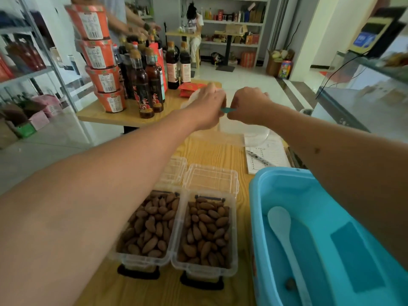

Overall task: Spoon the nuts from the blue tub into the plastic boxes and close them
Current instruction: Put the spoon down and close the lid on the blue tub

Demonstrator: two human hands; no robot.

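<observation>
Below my hands, both boxes (176,226) sit full, lids open; left hand (209,107) and right hand (247,107) pinch a teal scrap (228,110); closing comes next.

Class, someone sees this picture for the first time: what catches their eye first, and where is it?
Two open boxes full of brown nuts sit at centre front. Beside them on the right, a bright blue tub holds a white spoon. Beyond, both hands meet over something small and teal.
</observation>
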